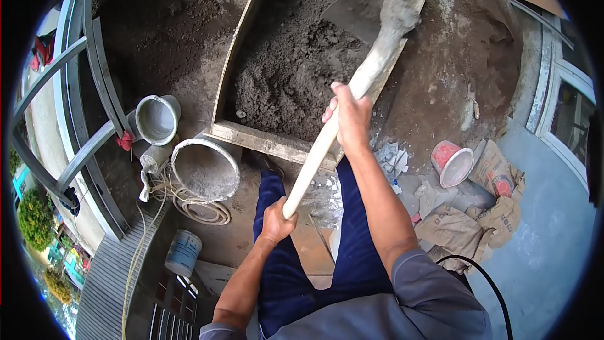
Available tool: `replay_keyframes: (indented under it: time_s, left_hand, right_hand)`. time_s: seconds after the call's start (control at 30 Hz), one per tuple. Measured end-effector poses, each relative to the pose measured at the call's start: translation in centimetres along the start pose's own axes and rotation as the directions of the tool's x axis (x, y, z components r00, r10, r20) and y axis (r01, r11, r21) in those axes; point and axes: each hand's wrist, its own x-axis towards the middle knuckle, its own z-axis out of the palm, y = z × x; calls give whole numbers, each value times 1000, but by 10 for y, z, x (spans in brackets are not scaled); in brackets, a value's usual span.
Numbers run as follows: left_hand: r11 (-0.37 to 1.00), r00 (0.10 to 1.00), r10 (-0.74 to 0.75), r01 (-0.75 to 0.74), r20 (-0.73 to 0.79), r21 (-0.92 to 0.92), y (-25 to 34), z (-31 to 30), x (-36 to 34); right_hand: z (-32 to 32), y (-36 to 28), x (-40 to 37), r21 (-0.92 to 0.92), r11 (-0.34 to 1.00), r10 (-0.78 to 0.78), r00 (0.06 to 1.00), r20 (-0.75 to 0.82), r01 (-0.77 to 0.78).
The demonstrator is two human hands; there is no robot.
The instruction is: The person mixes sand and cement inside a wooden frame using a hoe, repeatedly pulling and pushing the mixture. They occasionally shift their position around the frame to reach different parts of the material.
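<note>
Both my hands grip a hoe with a pale wooden handle [321, 153], which slants up and to the right. My left hand [277, 221] is wrapped round the butt end, in front of my thighs. Farther up the handle, my right hand [353, 116] is closed round the middle. The caked hoe head [399, 16] is at the far right of a wooden-sided mixing box [264, 140], its broad blade [352, 14] lying over the mix. Dark grey, crumbly mortar mix [283, 82] fills the box.
To the left stand a grey bucket [157, 121], a larger mortar-crusted tub [206, 173], a coiled hose [204, 212] and a white pail [183, 253]. A red bucket [453, 164] lies tipped by crumpled cement bags [450, 233] at right. Metal framing [94, 82] rises along the left.
</note>
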Motion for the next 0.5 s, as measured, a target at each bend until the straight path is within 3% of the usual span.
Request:
replay_keyframes:
  time_s: [0.03,0.07,0.13,0.2,0.33,0.5]
  left_hand:
    - [999,999,40,-41,-23,-26,21,7,23]
    - [996,996,75,-77,-46,-50,48,13,46]
    - [992,998,61,-63,-20,-111,112,14,95]
    - [993,1000,17,-16,9,-120,145,18,136]
    - [989,993,-115,115,9,-92,130,19,164]
    - [972,973,-230,230,4,54,97,-9,121]
  right_hand:
    - [4,-40,6,-40,998,-51,999,9,51]
    - [6,-70,24,-86,975,-207,978,2,206]
    - [7,-122,70,-150,958,-247,969,4,244]
    - [0,-132,133,-192,952,-247,969,-14,239]
    - [-9,-46,229,-250,968,2,996,-94,-25]
    - [-9,39,208,-155,962,205,970,-129,-224]
